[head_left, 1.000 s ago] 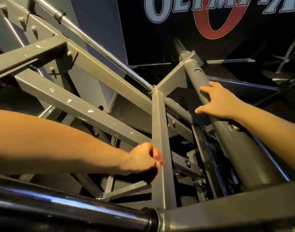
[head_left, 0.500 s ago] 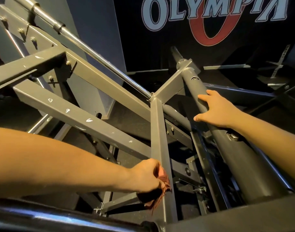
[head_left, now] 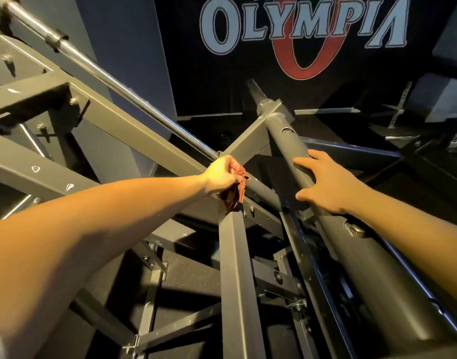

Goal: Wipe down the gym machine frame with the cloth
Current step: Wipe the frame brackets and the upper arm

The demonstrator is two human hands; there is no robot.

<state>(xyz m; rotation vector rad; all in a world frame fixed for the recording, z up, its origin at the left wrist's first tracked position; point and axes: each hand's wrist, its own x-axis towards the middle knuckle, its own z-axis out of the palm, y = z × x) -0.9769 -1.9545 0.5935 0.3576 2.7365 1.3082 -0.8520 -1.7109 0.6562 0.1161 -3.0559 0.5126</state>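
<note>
The gym machine frame is grey steel, with square beams crossing at a joint in the middle of the head view. An upright square beam (head_left: pixel 236 275) runs down from that joint. My left hand (head_left: pixel 222 176) grips a crumpled red-brown cloth (head_left: pixel 236 191) and presses it on the top of this beam, right at the joint. My right hand (head_left: pixel 325 182) rests with spread fingers on a thick round grey tube (head_left: pixel 372 270) that slants down to the right.
A chrome bar (head_left: pixel 98 71) slants from the top left down to the joint. Diagonal grey beams (head_left: pixel 134 130) with bolts fill the left side. A dark banner with large lettering (head_left: pixel 300 29) hangs behind. Brackets and bolts crowd the dark floor area below.
My left hand has slid the cloth up the upright beam from its lower part to the joint at the top. My right hand has stayed on the round tube.
</note>
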